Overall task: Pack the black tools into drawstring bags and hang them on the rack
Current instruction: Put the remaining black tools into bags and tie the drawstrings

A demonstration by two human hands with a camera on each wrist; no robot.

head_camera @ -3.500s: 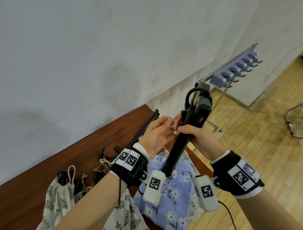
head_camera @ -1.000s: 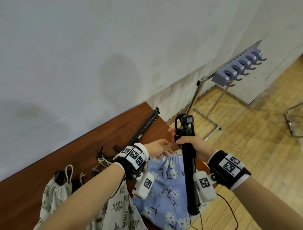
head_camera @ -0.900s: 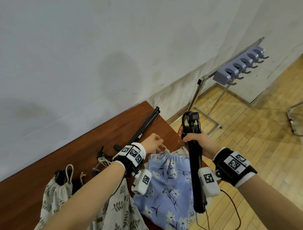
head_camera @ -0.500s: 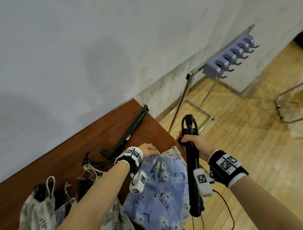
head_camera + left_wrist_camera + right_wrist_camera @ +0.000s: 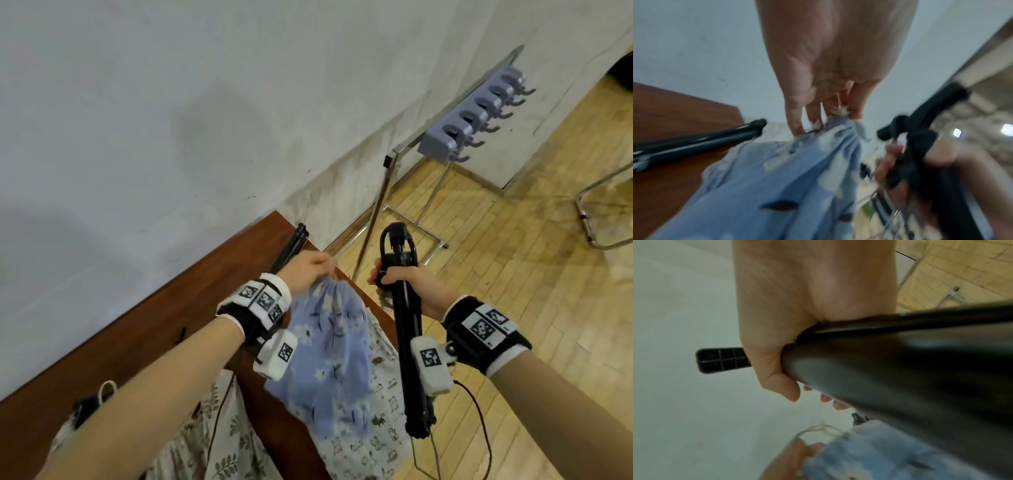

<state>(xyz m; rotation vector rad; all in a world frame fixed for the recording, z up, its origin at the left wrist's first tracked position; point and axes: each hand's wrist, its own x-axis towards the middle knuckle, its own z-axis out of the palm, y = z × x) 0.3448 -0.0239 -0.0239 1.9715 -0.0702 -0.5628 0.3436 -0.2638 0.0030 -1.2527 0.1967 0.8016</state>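
Right hand (image 5: 407,284) grips black tool (image 5: 409,346)

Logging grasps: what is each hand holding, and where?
Left hand pinches the blue floral drawstring bag at its gathered mouth; right hand grips the black folded tripod near its top.

Setting: bare indoor room, kind uncertain. Plain white wall (image 5: 171,102), wood-block floor (image 5: 513,274), brown desk (image 5: 137,325), metal hook rack (image 5: 472,126).

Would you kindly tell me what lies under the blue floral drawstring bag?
Under the blue floral drawstring bag, a white animal-print fabric bag shows on the brown wooden table. Its covered part is hidden.
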